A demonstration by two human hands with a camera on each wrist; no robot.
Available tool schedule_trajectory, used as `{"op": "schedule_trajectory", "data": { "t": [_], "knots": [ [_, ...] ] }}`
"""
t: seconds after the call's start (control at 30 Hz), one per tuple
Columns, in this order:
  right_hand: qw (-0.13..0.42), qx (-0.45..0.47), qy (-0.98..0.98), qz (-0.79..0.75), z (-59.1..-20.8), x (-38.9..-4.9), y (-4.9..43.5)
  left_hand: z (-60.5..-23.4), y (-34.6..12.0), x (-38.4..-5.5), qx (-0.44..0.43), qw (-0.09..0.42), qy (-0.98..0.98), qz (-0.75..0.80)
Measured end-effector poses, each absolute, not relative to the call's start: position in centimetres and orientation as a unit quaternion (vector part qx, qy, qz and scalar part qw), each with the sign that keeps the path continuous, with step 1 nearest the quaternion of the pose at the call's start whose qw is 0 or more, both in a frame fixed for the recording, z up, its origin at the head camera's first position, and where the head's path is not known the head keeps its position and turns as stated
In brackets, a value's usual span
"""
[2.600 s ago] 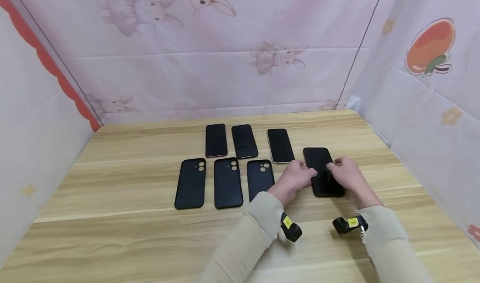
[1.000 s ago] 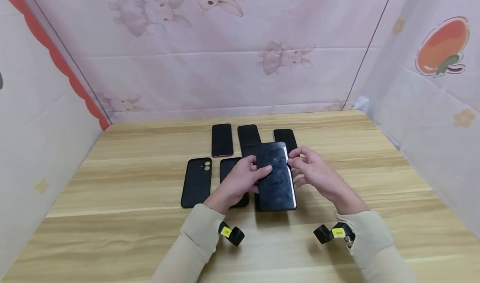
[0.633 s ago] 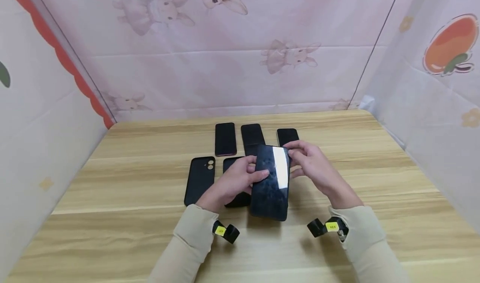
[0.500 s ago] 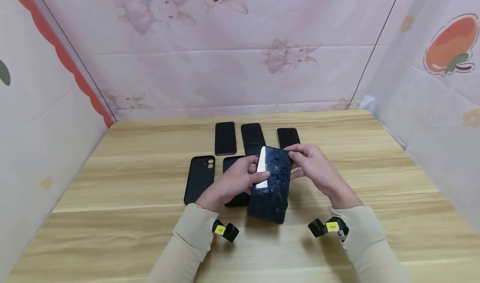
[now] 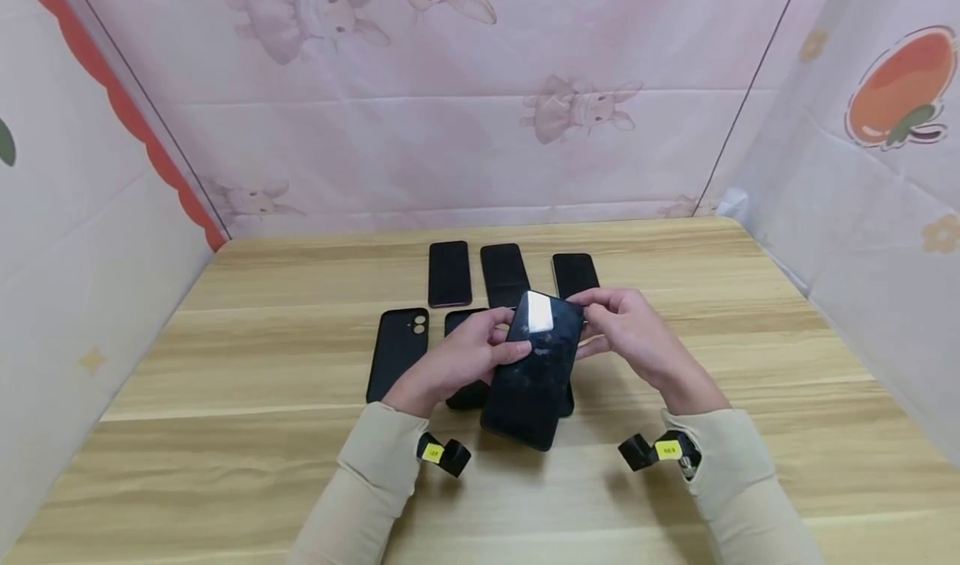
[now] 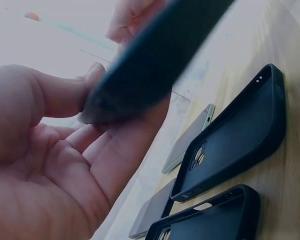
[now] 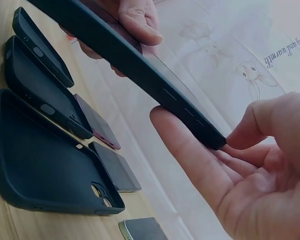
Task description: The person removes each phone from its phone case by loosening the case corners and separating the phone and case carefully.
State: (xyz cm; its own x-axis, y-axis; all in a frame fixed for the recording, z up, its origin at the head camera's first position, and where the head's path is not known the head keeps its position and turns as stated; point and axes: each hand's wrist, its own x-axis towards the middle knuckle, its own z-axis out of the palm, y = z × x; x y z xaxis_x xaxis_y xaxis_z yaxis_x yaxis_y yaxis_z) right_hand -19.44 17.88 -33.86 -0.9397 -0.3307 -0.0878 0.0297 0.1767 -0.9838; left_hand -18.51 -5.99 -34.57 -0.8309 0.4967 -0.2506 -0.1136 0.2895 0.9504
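Observation:
A phone [image 5: 528, 390] with a dark, smudged screen is held tilted above the table. In the right wrist view a black phone case [image 7: 155, 82] with raised side buttons wraps its edge. My left hand [image 5: 465, 355] grips the phone's left side, thumb on the screen and fingers behind. My right hand [image 5: 636, 338] pinches the upper right corner between thumb and fingers. Below lie three empty black cases: a left case [image 5: 399, 350], a middle case [image 5: 467, 395] partly behind my left hand, and a right case [image 7: 50, 160] mostly hidden in the head view.
Three phones lie screen up in a back row: a left phone [image 5: 450, 273], a middle phone [image 5: 504, 275] and a pale-edged right phone [image 5: 574, 273]. The wooden table [image 5: 225, 465] meets a printed cloth wall [image 5: 420, 157] behind.
Both hands have lifted the phone from the table's right side and brought it left over the cases. In the last half second its lower end has swung slightly left.

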Motion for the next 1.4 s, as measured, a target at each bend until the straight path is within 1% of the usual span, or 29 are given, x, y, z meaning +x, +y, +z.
{"op": "schedule_trajectory", "data": {
  "t": [0.27, 0.47, 0.53, 0.63, 0.73, 0.83, 0.9, 1.03, 1.17, 1.3, 1.4],
  "knots": [
    [0.119, -0.109, 0.745, -0.647, -33.9, -19.3, 17.3, -34.5, -6.5, -18.6, 0.15, 0.247, 0.775, 0.562],
    [0.107, -0.115, 0.717, -0.679, -33.5, -19.0, 17.2, -34.3, -7.0, -18.8, 0.167, 0.257, 0.748, 0.589],
    [0.117, -0.114, 0.696, -0.699, -33.5, -18.9, 17.2, -34.3, -7.1, -18.8, 0.181, 0.263, 0.725, 0.611],
    [0.152, -0.112, 0.64, -0.745, -33.5, -19.0, 17.3, -34.3, -7.2, -18.8, 0.187, 0.274, 0.687, 0.646],
    [0.182, -0.11, 0.598, -0.773, -33.7, -19.1, 17.3, -34.3, -7.3, -18.8, 0.171, 0.266, 0.678, 0.664],
    [0.2, -0.117, 0.595, -0.77, -33.8, -19.0, 17.0, -34.2, -7.3, -18.9, 0.139, 0.244, 0.69, 0.667],
    [0.211, -0.126, 0.61, -0.753, -34.0, -18.9, 16.6, -34.1, -7.2, -19.0, 0.122, 0.221, 0.701, 0.667],
    [0.254, -0.158, 0.638, -0.71, -34.4, -18.7, 15.7, -34.0, -7.3, -19.0, 0.062, 0.175, 0.714, 0.675],
    [0.289, -0.186, 0.648, -0.68, -34.6, -18.4, 15.3, -33.9, -7.4, -19.1, 0.01, 0.141, 0.718, 0.681],
    [0.3, -0.198, 0.637, -0.682, -34.5, -18.1, 14.8, -33.9, -7.5, -19.2, -0.017, 0.114, 0.725, 0.679],
    [0.302, -0.201, 0.629, -0.687, -34.4, -18.0, 14.5, -34.0, -7.6, -19.3, -0.031, 0.106, 0.731, 0.674]
  ]
}}
